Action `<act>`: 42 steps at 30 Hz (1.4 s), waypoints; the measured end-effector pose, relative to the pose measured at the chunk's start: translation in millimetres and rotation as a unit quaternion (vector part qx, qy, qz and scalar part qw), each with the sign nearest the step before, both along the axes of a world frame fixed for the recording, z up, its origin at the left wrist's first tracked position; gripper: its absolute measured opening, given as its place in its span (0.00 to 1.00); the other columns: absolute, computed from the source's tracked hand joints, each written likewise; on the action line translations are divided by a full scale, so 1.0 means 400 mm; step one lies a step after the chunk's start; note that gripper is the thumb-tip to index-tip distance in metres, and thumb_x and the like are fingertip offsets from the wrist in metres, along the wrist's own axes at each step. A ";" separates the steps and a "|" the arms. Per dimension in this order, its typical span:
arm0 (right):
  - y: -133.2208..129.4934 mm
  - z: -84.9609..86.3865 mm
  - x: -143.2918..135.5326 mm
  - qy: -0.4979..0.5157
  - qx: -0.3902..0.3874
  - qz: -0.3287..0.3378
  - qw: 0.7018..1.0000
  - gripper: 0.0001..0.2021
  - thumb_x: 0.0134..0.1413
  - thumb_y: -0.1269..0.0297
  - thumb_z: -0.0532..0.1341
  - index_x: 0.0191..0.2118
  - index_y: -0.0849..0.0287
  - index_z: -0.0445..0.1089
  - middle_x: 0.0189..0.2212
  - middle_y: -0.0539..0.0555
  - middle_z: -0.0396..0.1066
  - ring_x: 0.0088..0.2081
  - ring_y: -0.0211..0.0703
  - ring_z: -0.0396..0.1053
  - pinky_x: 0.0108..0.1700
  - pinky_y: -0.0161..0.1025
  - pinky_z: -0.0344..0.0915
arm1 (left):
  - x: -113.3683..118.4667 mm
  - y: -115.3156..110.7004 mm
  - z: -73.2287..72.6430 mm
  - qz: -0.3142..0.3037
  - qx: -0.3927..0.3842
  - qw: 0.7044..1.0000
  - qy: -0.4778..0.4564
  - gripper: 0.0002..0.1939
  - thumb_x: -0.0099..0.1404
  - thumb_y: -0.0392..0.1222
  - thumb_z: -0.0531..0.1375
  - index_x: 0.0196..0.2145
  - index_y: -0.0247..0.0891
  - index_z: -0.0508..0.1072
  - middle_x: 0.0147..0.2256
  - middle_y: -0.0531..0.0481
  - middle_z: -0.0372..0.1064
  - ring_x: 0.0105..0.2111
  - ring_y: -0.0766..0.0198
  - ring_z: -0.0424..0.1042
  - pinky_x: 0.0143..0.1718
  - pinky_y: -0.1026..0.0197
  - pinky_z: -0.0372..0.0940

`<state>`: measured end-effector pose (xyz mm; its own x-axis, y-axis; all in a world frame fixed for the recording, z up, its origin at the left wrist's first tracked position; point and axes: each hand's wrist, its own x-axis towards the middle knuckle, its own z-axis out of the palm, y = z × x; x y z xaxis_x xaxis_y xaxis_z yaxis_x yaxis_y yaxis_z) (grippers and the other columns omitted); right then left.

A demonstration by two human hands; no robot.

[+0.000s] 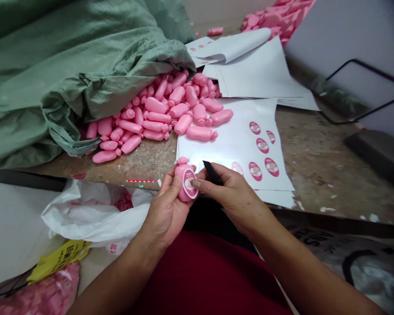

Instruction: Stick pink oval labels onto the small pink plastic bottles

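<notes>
Upright in the fingers of my left hand (pixel 169 205) is a small pink plastic bottle (pixel 183 169), its neck pointing away from me. An oval pink-and-white label (pixel 189 180) covers its front. The thumb of my right hand (pixel 231 188) presses on that label. Between the right fingers is also a flat black tool (pixel 212 173), slanting up and left; its kind I cannot make out. Just beyond my hands lies a white sheet (pixel 213 151) with several oval labels (pixel 262 145) on its right part.
A green sack (pixel 95 57) spills a heap of pink bottles (pixel 177 94) onto the worn table (pixel 321 162). More white sheets (pixel 252 72) lie behind. A white bag (pixel 95 218) hangs below the table's front edge at left. A black wire frame (pixel 354 61) stands at right.
</notes>
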<state>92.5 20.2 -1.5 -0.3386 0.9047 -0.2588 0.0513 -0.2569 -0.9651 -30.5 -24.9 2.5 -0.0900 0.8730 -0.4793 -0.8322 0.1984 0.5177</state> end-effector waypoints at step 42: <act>-0.027 0.023 -0.030 -0.050 0.076 -0.012 0.996 0.13 0.48 0.60 0.65 0.38 0.52 0.62 0.27 0.46 0.73 0.31 0.43 0.71 0.37 0.40 0.64 | 0.005 0.001 -0.011 0.079 0.028 0.993 0.081 0.11 0.61 0.38 0.69 0.42 0.38 0.76 0.34 0.54 0.77 0.31 0.73 0.74 0.38 0.72 0.66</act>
